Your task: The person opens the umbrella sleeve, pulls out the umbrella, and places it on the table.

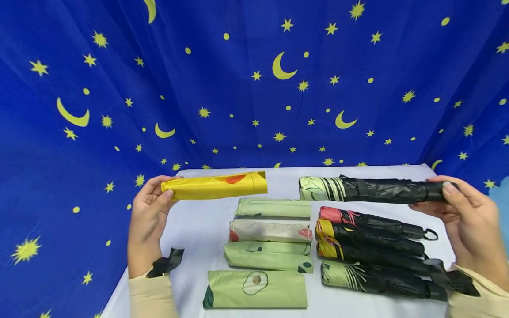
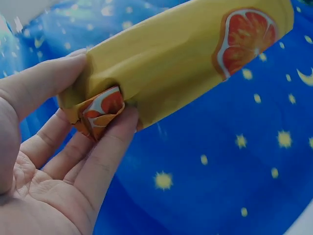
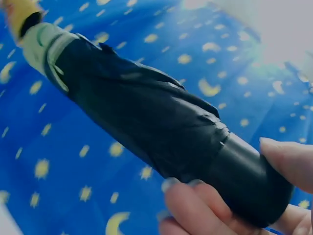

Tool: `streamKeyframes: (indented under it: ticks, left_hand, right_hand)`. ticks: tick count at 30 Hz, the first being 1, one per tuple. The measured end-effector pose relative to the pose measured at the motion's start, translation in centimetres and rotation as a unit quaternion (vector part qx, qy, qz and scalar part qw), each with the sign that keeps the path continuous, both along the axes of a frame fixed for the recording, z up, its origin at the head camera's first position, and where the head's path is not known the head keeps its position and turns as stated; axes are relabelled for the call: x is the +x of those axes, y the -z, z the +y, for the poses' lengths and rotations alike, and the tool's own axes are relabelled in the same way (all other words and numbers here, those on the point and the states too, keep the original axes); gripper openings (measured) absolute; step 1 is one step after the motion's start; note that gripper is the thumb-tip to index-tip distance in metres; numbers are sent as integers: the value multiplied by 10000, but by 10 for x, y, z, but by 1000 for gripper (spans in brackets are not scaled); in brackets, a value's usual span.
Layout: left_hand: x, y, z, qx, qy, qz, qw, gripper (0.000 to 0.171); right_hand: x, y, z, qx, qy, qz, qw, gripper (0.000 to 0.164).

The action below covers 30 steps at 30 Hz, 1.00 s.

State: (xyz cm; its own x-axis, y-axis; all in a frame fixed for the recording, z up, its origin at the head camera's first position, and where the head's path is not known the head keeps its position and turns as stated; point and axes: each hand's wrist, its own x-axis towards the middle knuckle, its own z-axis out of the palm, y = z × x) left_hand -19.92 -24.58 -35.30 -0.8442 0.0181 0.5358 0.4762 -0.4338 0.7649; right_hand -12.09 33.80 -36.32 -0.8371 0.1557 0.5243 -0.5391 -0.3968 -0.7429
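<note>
My left hand [image 1: 149, 216] pinches the left end of a yellow umbrella sleeve [image 1: 214, 186] between thumb and fingers. An orange-slice print [image 2: 249, 41] shows on the sleeve in the left wrist view. My right hand [image 1: 471, 212] grips the black handle [image 3: 249, 181] of a folded umbrella [image 1: 377, 190], black with a light green striped end. Both things are held level above the table, in line, with a gap between the sleeve's right end and the umbrella's green end. In the right wrist view the sleeve's dark opening [image 3: 32, 22] faces the umbrella.
Light green sleeves [image 1: 274, 207] and a whitish sleeve [image 1: 266, 231] lie in a column on the white table [image 1: 191, 282], with an avocado-print sleeve [image 1: 278, 296] nearest. Right of them lie folded umbrellas with red [image 1: 332, 215], yellow [image 1: 326, 229] and green [image 1: 334, 274] ends. A blue star-patterned curtain [image 1: 238, 88] hangs behind.
</note>
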Motion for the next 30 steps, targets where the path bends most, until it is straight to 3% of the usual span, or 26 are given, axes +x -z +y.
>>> streamKeyframes:
  ticks: [3,7,11,15,18,21,23,26,28,30]
  left_hand:
    - [-22,7,-5,-20,-54,-466,9989,24]
    - [-67,18,8,122,246,-1359,9903,18]
    - [-110,43,38,-210,613,-2349,9699,15]
    - [-139,75,68,-870,901,-3085,9429,30]
    - [-149,94,80,-1375,828,-3407,9264,40]
    - [-152,103,85,-2042,535,-3436,9151,43]
    - [-153,105,85,-2752,345,-3287,9028,43]
    - [-151,107,83,-3830,219,-2917,8762,40]
    - [-148,108,82,-4380,183,-2610,8600,37]
    - [-146,109,83,-4776,126,-2243,8494,35]
  right_hand:
    - [-9,8,11,645,575,-509,9950,27]
    - [-40,23,28,1480,931,-1424,9743,25]
    - [-68,51,52,1788,673,-2161,9575,23]
    - [-83,79,71,1952,291,-2779,9401,23]
    - [-88,93,79,2268,-25,-3148,9217,25]
    - [-91,103,83,2869,-236,-3381,8960,33]
    - [-91,107,85,3465,-197,-3428,8729,45]
    - [-90,108,84,4401,6,-3346,8333,62]
    - [-89,107,82,4887,161,-3258,8092,67]
    - [-90,104,79,5276,261,-3174,7875,69]
